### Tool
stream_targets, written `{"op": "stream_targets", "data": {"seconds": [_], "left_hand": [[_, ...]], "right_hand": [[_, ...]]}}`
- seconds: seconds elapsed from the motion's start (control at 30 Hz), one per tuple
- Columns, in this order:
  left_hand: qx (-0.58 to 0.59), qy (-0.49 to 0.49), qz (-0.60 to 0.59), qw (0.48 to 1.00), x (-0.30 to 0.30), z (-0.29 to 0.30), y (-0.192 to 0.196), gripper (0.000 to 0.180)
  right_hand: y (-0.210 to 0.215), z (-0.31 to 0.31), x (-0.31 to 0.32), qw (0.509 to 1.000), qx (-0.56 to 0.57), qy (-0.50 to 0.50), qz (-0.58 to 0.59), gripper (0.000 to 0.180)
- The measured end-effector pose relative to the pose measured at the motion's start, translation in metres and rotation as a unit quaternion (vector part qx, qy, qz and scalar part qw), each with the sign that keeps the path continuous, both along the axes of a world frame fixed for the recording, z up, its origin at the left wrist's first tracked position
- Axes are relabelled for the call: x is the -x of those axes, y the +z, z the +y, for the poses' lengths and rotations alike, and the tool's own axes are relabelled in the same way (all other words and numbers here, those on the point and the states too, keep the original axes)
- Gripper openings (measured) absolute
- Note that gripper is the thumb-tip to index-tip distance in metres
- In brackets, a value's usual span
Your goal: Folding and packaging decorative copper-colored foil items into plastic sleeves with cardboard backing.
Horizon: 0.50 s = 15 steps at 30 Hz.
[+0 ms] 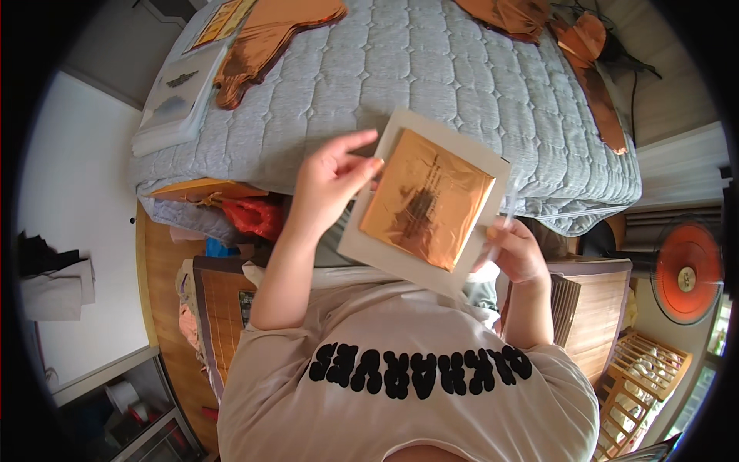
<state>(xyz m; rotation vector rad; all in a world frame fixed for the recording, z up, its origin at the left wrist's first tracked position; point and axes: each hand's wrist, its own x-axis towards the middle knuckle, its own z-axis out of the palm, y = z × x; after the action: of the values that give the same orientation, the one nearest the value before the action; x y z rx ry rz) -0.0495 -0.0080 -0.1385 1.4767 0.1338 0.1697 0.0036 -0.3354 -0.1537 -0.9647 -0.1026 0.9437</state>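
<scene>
Grey quilted bed (462, 69) across the upper view, copper foil sheets (269, 35) and pale paper stacks (173, 104) strewn along its far edges. Nearer, over the bed's front edge: white square card (369, 242), held tilted, with crinkled copper foil sheet (427, 199) lying on its face. Left hand (327, 181) pinching the foil's upper left edge between thumb and forefinger. Right hand (517, 250) clenched at the card's lower right corner, gripping what looks like a thin clear stick (508, 208).
</scene>
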Motion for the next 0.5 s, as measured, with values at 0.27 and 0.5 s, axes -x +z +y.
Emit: {"op": "stream_targets", "data": {"seconds": [0.27, 0.5], "left_hand": [[-0.479, -0.035, -0.180, 0.859, -0.078, 0.014, 0.088, 0.039], [-0.628, -0.213, -0.199, 0.722, -0.122, -0.007, 0.040, 0.051]], "right_hand": [[0.007, 0.077, 0.004, 0.988, -0.058, -0.138, 0.026, 0.026], [-0.005, 0.099, -0.001, 0.990, -0.016, -0.137, -0.004, 0.028]]}}
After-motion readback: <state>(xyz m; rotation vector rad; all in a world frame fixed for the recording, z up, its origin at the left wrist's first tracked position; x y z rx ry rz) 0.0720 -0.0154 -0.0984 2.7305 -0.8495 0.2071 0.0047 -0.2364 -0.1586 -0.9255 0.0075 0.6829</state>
